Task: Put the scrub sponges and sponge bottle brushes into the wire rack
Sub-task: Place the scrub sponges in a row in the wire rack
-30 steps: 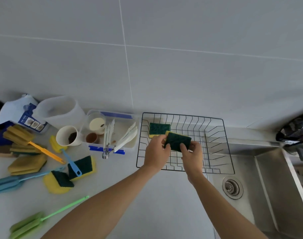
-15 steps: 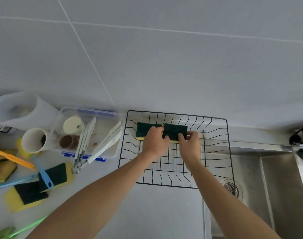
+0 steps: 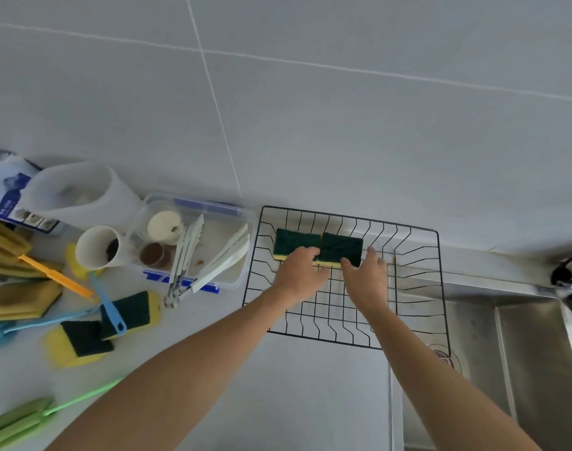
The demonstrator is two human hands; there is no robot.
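A black wire rack [image 3: 343,218] stands on the white counter against the tiled wall. Two green-and-yellow scrub sponges lie side by side at its back: the left sponge [image 3: 292,241] and the right sponge [image 3: 343,246]. My left hand [image 3: 299,271] is inside the rack, its bent fingers over the right sponge's front left corner. My right hand [image 3: 366,276] has its fingers spread around that sponge's right end, thumb at the front edge. More scrub sponges [image 3: 130,309] [image 3: 79,343] and bottle brushes, blue [image 3: 110,307], orange [image 3: 55,278] and green [image 3: 21,419], lie at the left.
A clear container [image 3: 219,209] holding tongs and small cups sits left of the rack, with a white cup [image 3: 96,247] and a jug [image 3: 79,193] beyond it. Yellow sponges [image 3: 17,297] are stacked at the far left. A steel sink [image 3: 522,353] and a tap [image 3: 570,276] lie to the right.
Both hands carried the sponge to the back of the rack and set it down beside the first one. My right hand has spread open, and both hands have drawn back slightly.
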